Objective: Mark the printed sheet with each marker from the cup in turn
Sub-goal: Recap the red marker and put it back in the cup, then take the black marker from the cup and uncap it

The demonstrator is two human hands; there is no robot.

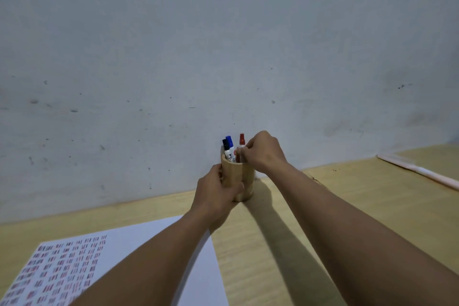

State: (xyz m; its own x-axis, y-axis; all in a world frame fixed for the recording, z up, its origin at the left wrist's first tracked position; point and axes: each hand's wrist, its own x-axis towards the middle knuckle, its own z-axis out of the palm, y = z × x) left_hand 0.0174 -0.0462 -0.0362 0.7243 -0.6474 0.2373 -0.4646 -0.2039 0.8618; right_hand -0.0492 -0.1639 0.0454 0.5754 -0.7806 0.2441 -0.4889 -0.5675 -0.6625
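A wooden cup (246,179) stands on the table near the wall. It holds a black-capped marker (225,144), a blue-capped marker (229,142) and a red-capped marker (241,141), all upright. My left hand (215,194) wraps around the cup's left side. My right hand (264,150) pinches the red marker's white barrel just above the rim. The printed sheet (74,266) lies at the lower left, covered with rows of small red and dark marks; my left forearm crosses its right part.
The light wooden table (285,243) meets a scuffed grey wall (223,57) right behind the cup. A white rolled tube (422,172) lies at the far right edge of the table.
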